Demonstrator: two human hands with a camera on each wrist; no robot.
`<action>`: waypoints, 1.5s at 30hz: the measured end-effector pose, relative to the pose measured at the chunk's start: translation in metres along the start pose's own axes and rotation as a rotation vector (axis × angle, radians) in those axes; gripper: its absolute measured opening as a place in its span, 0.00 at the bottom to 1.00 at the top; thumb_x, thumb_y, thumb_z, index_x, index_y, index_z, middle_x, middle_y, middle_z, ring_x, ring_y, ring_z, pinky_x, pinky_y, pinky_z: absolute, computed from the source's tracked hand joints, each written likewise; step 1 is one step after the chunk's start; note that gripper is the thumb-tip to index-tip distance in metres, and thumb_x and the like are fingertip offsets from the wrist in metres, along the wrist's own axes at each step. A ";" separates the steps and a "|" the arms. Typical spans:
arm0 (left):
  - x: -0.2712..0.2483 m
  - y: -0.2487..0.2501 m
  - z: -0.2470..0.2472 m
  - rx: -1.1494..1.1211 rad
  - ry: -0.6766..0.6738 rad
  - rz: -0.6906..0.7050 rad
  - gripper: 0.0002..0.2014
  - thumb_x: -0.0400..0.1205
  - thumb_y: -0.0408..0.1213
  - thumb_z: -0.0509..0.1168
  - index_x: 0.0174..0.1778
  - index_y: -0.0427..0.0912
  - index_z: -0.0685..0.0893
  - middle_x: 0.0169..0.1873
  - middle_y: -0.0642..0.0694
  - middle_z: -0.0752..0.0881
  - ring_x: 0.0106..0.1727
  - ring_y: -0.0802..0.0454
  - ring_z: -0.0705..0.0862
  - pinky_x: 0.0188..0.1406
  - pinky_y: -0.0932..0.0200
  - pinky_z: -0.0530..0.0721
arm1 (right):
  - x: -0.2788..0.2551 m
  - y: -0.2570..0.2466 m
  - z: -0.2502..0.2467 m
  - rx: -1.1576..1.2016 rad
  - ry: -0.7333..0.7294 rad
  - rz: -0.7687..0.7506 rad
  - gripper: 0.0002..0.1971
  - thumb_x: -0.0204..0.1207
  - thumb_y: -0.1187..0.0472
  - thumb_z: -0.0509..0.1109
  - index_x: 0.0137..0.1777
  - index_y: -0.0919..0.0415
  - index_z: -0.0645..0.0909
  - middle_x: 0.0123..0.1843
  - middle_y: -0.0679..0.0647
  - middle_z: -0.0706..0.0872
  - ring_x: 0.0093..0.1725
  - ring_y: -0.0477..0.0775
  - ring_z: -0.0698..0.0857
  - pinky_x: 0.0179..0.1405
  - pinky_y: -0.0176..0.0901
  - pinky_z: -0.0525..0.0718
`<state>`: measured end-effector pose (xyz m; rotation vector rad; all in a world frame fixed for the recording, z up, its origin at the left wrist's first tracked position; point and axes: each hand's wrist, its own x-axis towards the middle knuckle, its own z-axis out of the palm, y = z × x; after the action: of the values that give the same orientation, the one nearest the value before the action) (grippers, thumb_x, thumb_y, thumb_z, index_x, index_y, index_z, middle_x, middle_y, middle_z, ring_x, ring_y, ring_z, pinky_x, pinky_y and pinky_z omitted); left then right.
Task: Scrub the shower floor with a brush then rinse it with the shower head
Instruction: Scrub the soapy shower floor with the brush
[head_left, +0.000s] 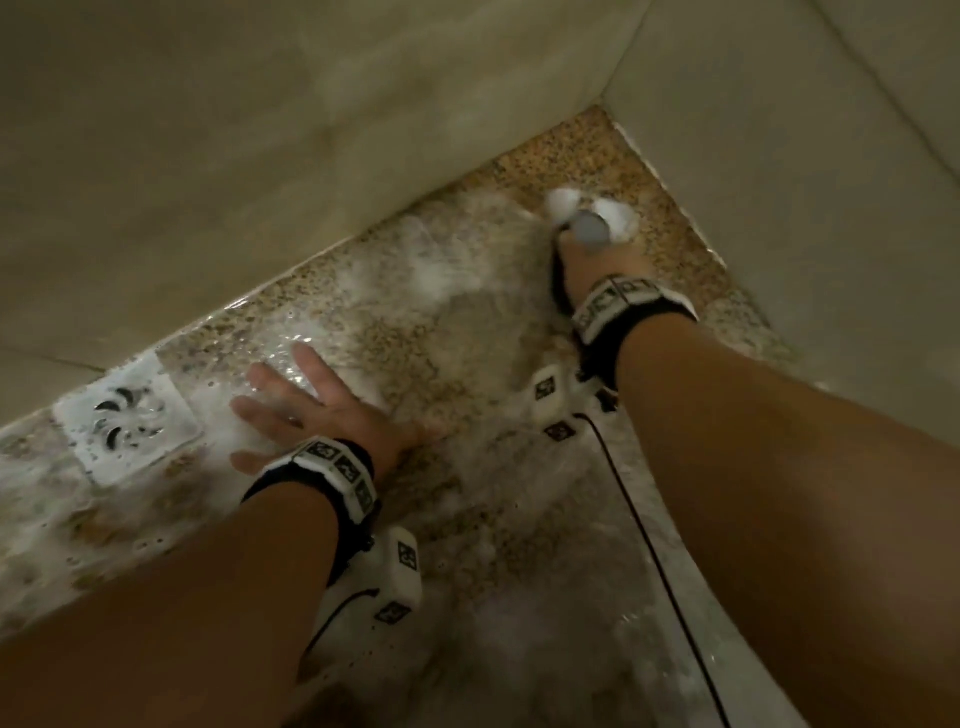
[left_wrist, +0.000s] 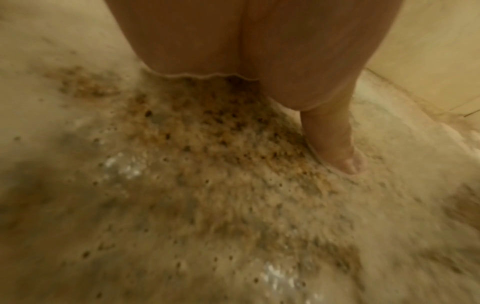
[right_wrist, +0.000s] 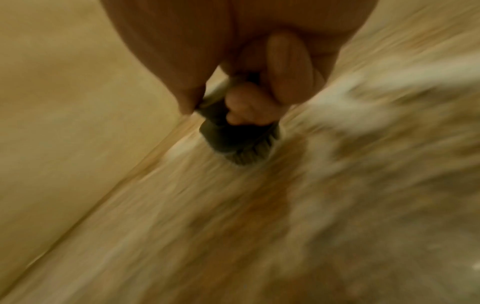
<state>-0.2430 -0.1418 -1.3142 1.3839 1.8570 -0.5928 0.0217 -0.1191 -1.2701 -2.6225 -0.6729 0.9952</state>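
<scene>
Shower floor (head_left: 467, 338) lies under both of my hands, speckled stone covered in suds and a film of water, boxed in by beige tiled walls (head_left: 260, 156).

Nearest me, my left hand (head_left: 306, 410) is spread flat on the wet stone just beside the white square drain (head_left: 124, 415), fingers straight, holding nothing; I judge it is bracing my weight. That is my first worry: a flat palm on soapy stone could slide out, and I would pitch forward. A black cable (head_left: 639, 525) also trails over the floor below my right wrist, and I think it could drag through the foam or snag as I sweep.

Farther off, near the corner, my right hand (head_left: 587, 260) is curled tight round the brush (head_left: 589, 228), which sits in a patch of white foam. So close to the wall, a hard stroke could knock my knuckles against the tile, and a soapy handle might twist in my grip.

Only the right wrist view shows the brush (right_wrist: 239, 142) properly: dark bristles pressed to the floor beside the wall joint, fingers (right_wrist: 244, 109) wrapped round the handle, all badly blurred. Just the left wrist view shows a fingertip (left_wrist: 348, 162) pressed into the water. The head view alone gives me the drain and the corner. I see no shower head anywhere, so rinsing looks not yet begun.
</scene>
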 end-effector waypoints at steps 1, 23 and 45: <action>0.000 -0.001 0.001 0.004 0.000 0.004 0.85 0.49 0.87 0.70 0.81 0.55 0.15 0.81 0.40 0.14 0.84 0.25 0.21 0.79 0.12 0.42 | -0.003 0.030 -0.016 -0.006 0.036 0.096 0.34 0.84 0.32 0.52 0.77 0.57 0.74 0.76 0.62 0.79 0.67 0.64 0.81 0.62 0.52 0.77; -0.026 0.005 0.004 0.145 0.121 0.006 0.84 0.50 0.87 0.69 0.90 0.48 0.30 0.88 0.33 0.30 0.88 0.23 0.36 0.84 0.19 0.44 | -0.064 0.116 0.006 0.166 0.016 0.242 0.30 0.82 0.34 0.61 0.60 0.63 0.80 0.43 0.56 0.84 0.35 0.55 0.81 0.27 0.42 0.71; -0.046 0.048 0.054 0.350 -0.063 0.390 0.82 0.59 0.79 0.76 0.78 0.55 0.11 0.77 0.37 0.10 0.82 0.27 0.18 0.79 0.19 0.31 | -0.076 0.103 0.008 0.154 0.078 0.135 0.18 0.88 0.47 0.54 0.61 0.59 0.78 0.58 0.62 0.84 0.51 0.65 0.84 0.51 0.49 0.76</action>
<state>-0.1751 -0.1937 -1.3091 1.8729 1.4210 -0.7690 0.0002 -0.2454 -1.2735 -2.5829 -0.3894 0.9347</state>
